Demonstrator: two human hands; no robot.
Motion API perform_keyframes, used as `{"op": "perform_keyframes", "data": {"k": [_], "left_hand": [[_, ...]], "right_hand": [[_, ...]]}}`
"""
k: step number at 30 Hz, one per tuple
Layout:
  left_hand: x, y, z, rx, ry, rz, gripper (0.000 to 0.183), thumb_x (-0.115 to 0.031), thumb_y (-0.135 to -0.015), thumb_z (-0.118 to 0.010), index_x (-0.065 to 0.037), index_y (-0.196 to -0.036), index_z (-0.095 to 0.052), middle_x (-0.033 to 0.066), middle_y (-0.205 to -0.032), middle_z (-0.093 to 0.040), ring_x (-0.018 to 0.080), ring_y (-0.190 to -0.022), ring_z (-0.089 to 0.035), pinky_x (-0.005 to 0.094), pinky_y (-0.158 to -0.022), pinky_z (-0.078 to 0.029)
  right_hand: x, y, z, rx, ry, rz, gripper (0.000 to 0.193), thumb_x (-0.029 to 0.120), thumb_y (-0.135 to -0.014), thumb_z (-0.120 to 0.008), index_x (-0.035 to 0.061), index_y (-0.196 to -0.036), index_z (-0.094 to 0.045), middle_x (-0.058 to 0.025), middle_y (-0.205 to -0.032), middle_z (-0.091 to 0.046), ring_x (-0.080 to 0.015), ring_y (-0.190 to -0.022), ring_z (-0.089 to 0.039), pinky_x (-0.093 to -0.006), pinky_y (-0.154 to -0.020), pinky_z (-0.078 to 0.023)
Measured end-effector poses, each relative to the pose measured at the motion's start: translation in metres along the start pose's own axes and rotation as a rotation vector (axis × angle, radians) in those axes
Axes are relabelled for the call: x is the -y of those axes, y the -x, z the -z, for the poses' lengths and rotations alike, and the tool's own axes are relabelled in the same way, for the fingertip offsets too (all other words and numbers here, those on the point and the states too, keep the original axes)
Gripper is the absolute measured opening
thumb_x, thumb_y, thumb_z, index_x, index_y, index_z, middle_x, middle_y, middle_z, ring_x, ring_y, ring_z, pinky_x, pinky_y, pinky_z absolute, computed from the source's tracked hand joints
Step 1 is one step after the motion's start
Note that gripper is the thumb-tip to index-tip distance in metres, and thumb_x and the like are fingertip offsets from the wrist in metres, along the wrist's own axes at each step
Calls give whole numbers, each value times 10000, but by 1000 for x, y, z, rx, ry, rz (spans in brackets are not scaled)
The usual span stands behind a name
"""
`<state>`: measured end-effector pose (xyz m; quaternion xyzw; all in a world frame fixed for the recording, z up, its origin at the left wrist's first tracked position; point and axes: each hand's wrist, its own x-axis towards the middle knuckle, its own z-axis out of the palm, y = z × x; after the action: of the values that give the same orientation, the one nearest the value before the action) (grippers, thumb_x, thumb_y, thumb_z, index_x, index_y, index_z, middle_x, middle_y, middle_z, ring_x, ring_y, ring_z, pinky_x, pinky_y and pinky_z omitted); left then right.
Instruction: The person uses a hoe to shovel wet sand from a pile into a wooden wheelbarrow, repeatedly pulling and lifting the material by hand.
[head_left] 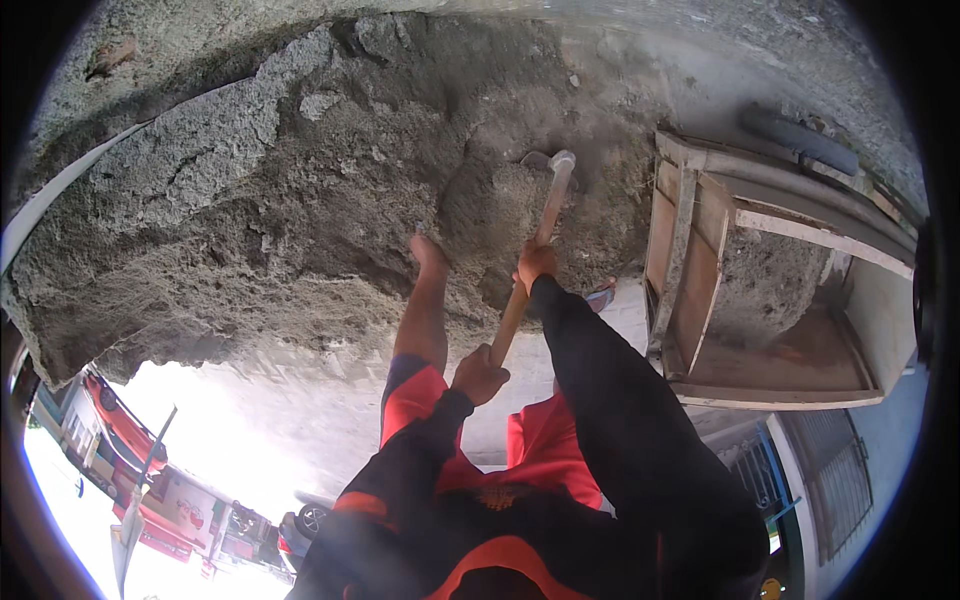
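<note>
Both hands, left [478, 375] and right [535, 264], clamped on hoe handle [527, 270]; blade [552, 160] in mortar heap [330, 190], box [770, 290] just right.

Hoe blade [545, 160] half buried in sand pile [330, 200].
</note>
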<state>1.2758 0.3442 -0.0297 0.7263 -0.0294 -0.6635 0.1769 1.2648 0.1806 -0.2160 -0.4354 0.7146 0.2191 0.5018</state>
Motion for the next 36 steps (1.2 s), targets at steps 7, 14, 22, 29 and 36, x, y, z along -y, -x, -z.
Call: {"op": "perform_keyframes", "data": {"k": [7, 14, 22, 29, 36], "left_hand": [[31, 49, -13, 107, 78, 173, 446, -327, -780, -680, 45, -957, -509, 198, -845, -633, 310, -775, -649, 427, -682, -520], [-23, 55, -40, 172, 779, 262, 654, -604, -858, -555, -8, -1113, -471, 124, -826, -613, 189, -633, -605, 324, -553, -492], [-182, 40, -66, 119, 1027, 97, 906, -697, -842, -496, 29, -1361, -333, 212, -1139, -565, 305, -976, -588, 445, -810, -489], [-390, 123, -204, 519, 1435, -183, 709, -580, -840, -617, 8, -1192, -435, 166, -1140, -535, 329, -1164, -482, 468, -1026, -374], [-432, 204, -327, 803, 1402, -147, 385, -415, -901, -628, -82, -1056, -511, 125, -1124, -563, 303, -1155, -518, 518, -1044, -369]], "right_hand": [[-71, 33, -33, 269, -28, -247, 323, 331, -957, -515, 15, -1017, -540, -133, -789, -616, -275, -623, -634, -468, -581, -530], [-72, 66, 53, 394, -78, -34, 241, 250, -844, -627, 18, -901, -601, -120, -729, -609, -259, -609, -639, -417, -525, -495], [5, 259, 330, 522, 259, 377, 442, 350, -852, -639, -34, -1003, -480, -132, -715, -594, -214, -538, -601, -376, -489, -468], [-57, 319, 650, 128, 774, 867, 414, 252, -790, -644, 52, -1109, -472, -220, -799, -633, -429, -791, -622, -495, -696, -478], [-144, 329, 788, -531, 830, 892, 240, 152, -680, -680, 71, -840, -521, -147, -733, -611, -369, -732, -614, -467, -658, -464]]}}
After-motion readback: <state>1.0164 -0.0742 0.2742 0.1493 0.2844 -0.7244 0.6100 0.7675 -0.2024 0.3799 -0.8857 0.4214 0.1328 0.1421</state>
